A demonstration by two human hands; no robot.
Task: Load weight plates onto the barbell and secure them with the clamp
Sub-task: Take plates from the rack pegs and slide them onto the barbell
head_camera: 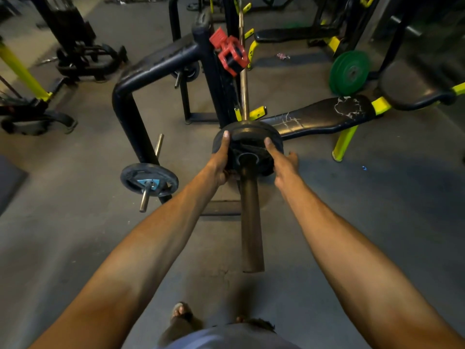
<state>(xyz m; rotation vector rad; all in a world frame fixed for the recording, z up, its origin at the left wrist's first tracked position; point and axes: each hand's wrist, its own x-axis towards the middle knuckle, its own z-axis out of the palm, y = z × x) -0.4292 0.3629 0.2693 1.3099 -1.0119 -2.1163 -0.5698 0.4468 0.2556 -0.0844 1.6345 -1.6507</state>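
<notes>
A person's sandalled foot (pixel 181 314) and the hem of grey shorts (pixel 226 336) sit at the bottom of the view, at 6 o'clock, on a grey gym floor (pixel 75 248). Two bare forearms reach up from there toward the centre. The left hand (pixel 219 161) is wrapped around the left rim of a black weight plate (pixel 251 137), thumb lying over its face; the right hand (pixel 281 162) presses against the plate's right side, fingers spread along the rim, so both hands grip the plate. The plate is threaded on the sleeve of the barbell (pixel 251 222), whose thick dark end runs back toward 6 o'clock while its thin shaft climbs toward 12 o'clock. A red clamp (pixel 230 52) hangs on the black rack upright (pixel 214 71) at 12 o'clock, well apart from the plate. At 9 o'clock of the hands, another black plate (pixel 149 179) with a blue centre rests on a storage peg. A cracked black bench pad (pixel 319 117) extends toward 2 o'clock, with green plates (pixel 349 73) beyond it.
</notes>
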